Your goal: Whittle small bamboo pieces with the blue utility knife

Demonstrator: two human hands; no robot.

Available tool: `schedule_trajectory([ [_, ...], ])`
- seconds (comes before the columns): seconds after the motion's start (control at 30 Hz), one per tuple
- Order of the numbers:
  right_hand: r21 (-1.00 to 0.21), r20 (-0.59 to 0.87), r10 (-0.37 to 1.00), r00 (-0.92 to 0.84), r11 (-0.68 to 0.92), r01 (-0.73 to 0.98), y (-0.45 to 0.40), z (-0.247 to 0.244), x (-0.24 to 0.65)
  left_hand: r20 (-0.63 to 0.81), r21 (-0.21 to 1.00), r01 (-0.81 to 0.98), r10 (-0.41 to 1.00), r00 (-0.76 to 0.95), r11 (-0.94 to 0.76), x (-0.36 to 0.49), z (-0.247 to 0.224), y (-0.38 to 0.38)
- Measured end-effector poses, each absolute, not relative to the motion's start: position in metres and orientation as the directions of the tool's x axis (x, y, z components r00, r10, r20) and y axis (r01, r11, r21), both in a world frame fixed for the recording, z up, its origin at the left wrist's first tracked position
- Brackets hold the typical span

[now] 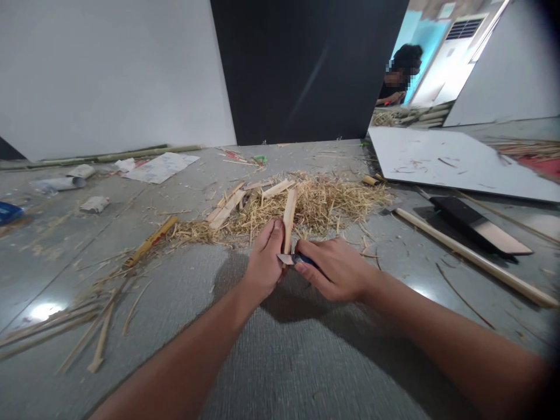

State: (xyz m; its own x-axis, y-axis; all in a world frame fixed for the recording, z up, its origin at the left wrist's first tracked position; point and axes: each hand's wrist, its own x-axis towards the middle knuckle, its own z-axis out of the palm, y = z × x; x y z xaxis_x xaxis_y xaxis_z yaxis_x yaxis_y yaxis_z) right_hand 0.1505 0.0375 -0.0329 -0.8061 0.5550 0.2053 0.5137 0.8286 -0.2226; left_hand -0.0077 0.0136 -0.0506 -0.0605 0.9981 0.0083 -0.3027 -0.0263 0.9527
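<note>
My left hand (266, 256) is closed around the lower part of a flat, pale wooden strip (289, 211), which points up and away from me. In my right hand (335, 267) is a knife (310, 262) with a dark blue handle. Its short blade lies across the strip near the lower end, close to my left palm. Beyond both hands, a heap of thin straw-coloured shavings (324, 204) spreads over the grey floor, with several split wooden pieces (230, 209) at its left side.
A yellow tube (151, 240) and long strips lie left. At right are a pole (472, 255), a black and tan object (481, 226) and a white board (437, 157). A person (400, 73) sits beyond the dark panel (306, 70).
</note>
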Motion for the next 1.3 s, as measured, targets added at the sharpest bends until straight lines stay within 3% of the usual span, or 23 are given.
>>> schedule_trajectory([
  [0.23, -0.236, 0.222, 0.551, -0.804, 0.831, 0.504, 0.043, -0.033, 0.153, 0.034, 0.960, -0.273, 0.996, -0.086, -0.056, -0.007, -0.044, 0.011],
  [0.53, -0.130, 0.261, 0.562, -0.785, 0.826, 0.548, 0.048, -0.027, 0.157, -0.050, 0.925, -0.379, 0.997, -0.058, 0.024, 0.000, -0.036, 0.009],
  [0.93, -0.104, 0.267, 0.565, -0.781, 0.822, 0.560, 0.050, -0.028, 0.159, -0.053, 0.959, -0.281, 0.998, -0.047, 0.037, -0.005, -0.036, 0.008],
  [1.3, -0.068, 0.327, 0.561, -0.761, 0.817, 0.573, 0.056, -0.028, 0.162, -0.071, 0.930, -0.362, 0.997, -0.003, 0.065, -0.003, -0.035, 0.007],
])
